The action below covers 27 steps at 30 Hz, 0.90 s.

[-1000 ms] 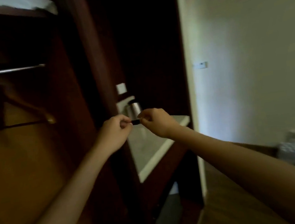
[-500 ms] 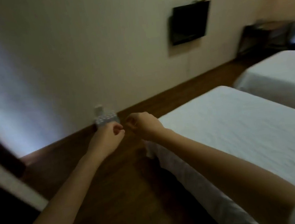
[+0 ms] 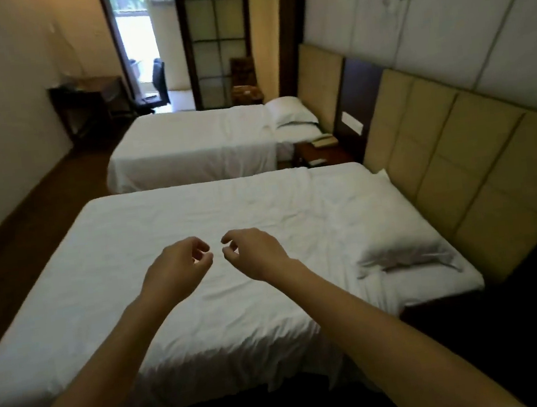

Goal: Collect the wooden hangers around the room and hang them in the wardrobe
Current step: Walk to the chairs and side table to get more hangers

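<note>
Over the near bed (image 3: 109,288), the left hand (image 3: 176,272) and right hand (image 3: 258,254) hover close together, the left at 9 o'clock of the right. Both have fingers loosely curled, thumb near forefinger with a narrow gap, gripping and touching nothing. A pillow (image 3: 403,255) lies at 3 o'clock, a second bed (image 3: 193,145) at 12. Where the wooden hangers are cannot be told from this view.

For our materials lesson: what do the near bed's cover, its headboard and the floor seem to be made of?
The cover looks like white cloth, probably cotton, matte; it creases softly. The headboard is tan padded panels, fabric or faux leather; recessed seams divide them. The floor is dark brown wood or laminate with a faint sheen; grain too blurred to tell.
</note>
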Motion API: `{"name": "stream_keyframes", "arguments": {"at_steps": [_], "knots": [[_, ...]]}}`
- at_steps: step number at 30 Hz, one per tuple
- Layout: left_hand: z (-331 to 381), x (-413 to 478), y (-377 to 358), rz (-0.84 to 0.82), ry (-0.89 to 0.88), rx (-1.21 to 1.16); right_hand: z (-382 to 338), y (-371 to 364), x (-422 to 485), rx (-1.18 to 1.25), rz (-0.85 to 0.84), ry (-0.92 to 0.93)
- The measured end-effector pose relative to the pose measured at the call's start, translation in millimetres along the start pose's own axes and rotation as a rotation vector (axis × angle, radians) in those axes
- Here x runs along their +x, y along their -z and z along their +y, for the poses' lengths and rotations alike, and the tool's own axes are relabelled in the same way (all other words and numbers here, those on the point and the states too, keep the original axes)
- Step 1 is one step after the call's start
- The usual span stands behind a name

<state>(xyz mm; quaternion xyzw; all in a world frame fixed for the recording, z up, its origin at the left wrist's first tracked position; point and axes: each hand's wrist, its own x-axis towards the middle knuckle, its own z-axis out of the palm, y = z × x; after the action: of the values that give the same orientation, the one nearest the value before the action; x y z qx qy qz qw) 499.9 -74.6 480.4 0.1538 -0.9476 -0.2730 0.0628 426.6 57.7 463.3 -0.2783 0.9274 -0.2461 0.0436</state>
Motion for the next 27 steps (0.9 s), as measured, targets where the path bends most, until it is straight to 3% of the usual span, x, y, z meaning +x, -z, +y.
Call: {"name": "stream_keyframes", "arguments": {"at_steps": [6, 13, 18, 27], "knots": [[-19, 0, -1, -0.096, -0.15, -0.03, -4, -14, -26, -0.037, 0.058, -0.165], [-111, 12, 35, -0.088, -0.067, -0.081, -68, -66, 19, -0.039, 0.008, -0.111], [-237, 26, 108, 0.031, 0.152, -0.082, -181, -140, 114, -0.053, -0.117, 0.101], [-476, -31, 274, 0.324, 0.706, -0.071, -474, -319, 231, -0.01, -0.401, 0.702]]}}
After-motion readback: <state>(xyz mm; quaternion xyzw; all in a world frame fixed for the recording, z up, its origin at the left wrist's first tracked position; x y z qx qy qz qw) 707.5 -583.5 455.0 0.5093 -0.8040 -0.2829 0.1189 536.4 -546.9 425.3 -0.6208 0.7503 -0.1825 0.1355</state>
